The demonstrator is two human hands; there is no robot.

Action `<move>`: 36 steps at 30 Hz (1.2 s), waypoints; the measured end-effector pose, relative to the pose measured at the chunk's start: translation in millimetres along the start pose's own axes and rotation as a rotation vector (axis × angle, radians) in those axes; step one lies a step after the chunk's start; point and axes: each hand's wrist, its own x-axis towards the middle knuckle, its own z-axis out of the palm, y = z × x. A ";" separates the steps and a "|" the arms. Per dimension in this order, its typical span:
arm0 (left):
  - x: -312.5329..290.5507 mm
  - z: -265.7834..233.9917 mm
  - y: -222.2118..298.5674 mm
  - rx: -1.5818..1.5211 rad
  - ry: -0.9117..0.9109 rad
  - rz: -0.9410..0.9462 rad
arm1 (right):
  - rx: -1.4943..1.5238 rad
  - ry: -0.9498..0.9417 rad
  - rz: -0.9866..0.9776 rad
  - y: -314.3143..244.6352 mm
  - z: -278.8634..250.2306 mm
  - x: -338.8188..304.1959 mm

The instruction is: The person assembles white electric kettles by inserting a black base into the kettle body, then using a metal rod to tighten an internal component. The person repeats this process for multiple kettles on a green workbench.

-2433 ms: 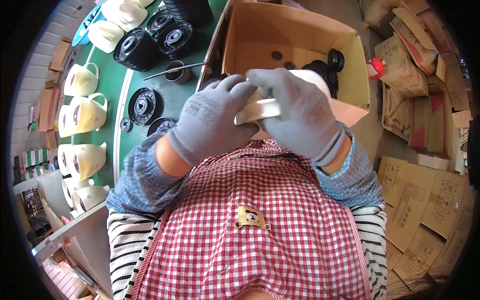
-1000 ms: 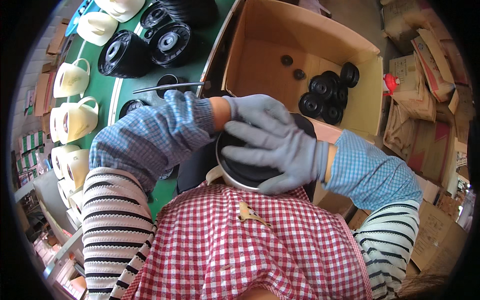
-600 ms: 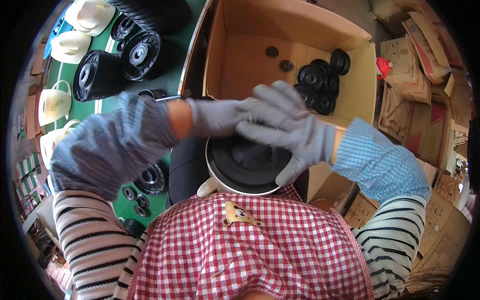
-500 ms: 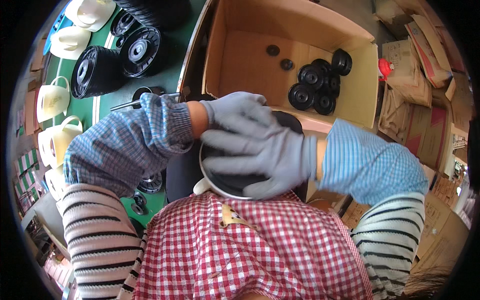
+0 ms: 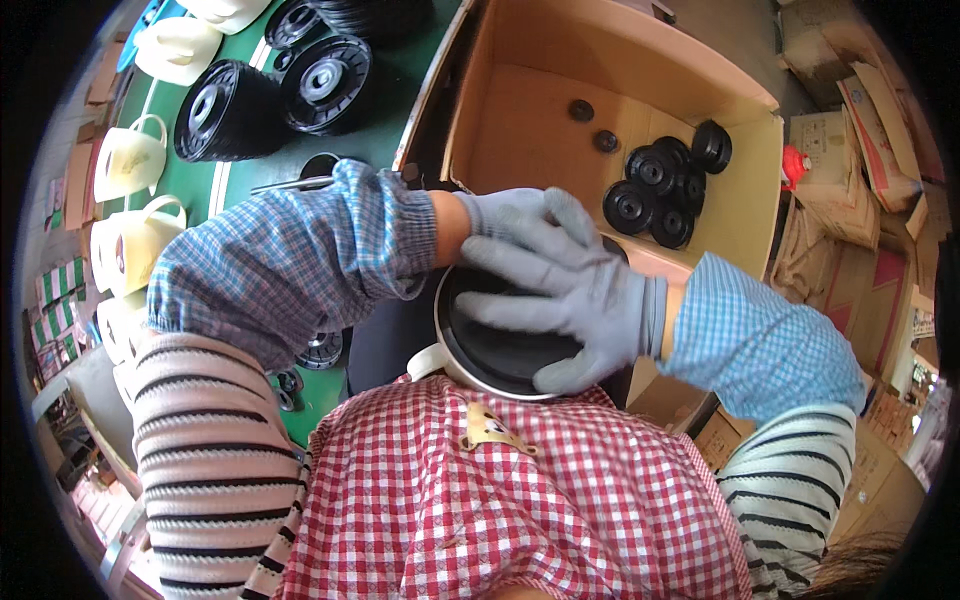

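Disc (image 5: 500, 355), black, within pale pot (image 5: 428, 362) beneath right hand (image 5: 585, 305), grip wide (left hand (image 5: 530, 214) beyond, grip unclear).

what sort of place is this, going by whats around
Probably a factory or assembly workshop: similar cream handled jugs line a green worktable, near stacked black, round, plastic-looking discs, and an open brown cardboard box holds black round parts.

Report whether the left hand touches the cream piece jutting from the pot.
Apart. In the head view, the left hand lies toward the far side of the pot; the cream piece juts out near the apron, with a plain gap between them.
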 end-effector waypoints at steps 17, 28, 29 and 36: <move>-187.9 60.2 -40.8 -0.051 0.897 -0.234 | 1.159 0.468 0.709 -12.7 11.7 -30.7; -201.8 129.3 -55.5 -0.520 0.461 0.606 | 0.178 0.556 0.086 -130.4 27.5 -79.8; -205.1 130.4 -49.7 -0.422 0.464 0.590 | 0.304 0.614 0.215 -125.9 37.5 -81.5; -176.3 190.6 -71.2 0.819 0.880 0.591 | 0.998 0.835 0.305 -110.4 126.2 -44.4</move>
